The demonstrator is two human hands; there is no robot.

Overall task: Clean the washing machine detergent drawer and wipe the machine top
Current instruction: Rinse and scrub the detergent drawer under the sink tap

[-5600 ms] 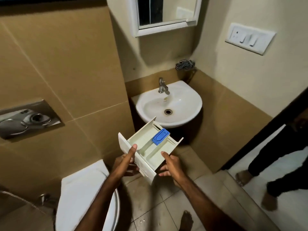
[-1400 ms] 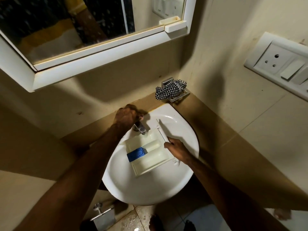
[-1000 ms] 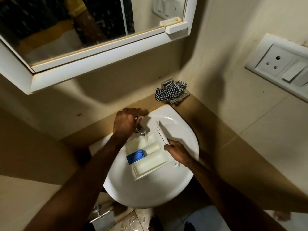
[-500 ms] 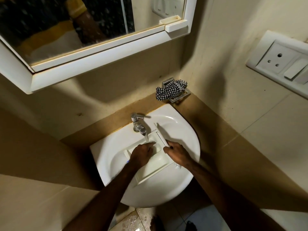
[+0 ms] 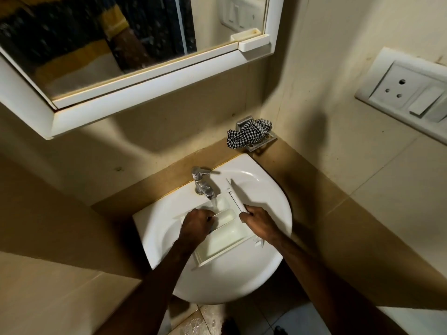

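Note:
The white detergent drawer (image 5: 222, 240) lies in the white basin (image 5: 271, 197), under the chrome tap (image 5: 202, 182). Water runs from the tap into the drawer's far compartment. My right hand (image 5: 260, 226) grips the drawer's front panel at its right end. Inside the drawer, my left hand (image 5: 196, 226) lies with its fingers curled over the middle compartments. It covers the blue insert, and I cannot tell whether it holds anything.
A black-and-white checked cloth (image 5: 249, 134) sits on a metal holder at the wall corner above the basin. A white-framed mirror (image 5: 135, 64) hangs above. A socket and switch plate (image 5: 406, 95) is on the right wall. Wet floor tiles show below.
My left hand left the tap handle and came down into the drawer, covering the blue insert. Water now runs from the tap. My right hand has kept its hold on the drawer.

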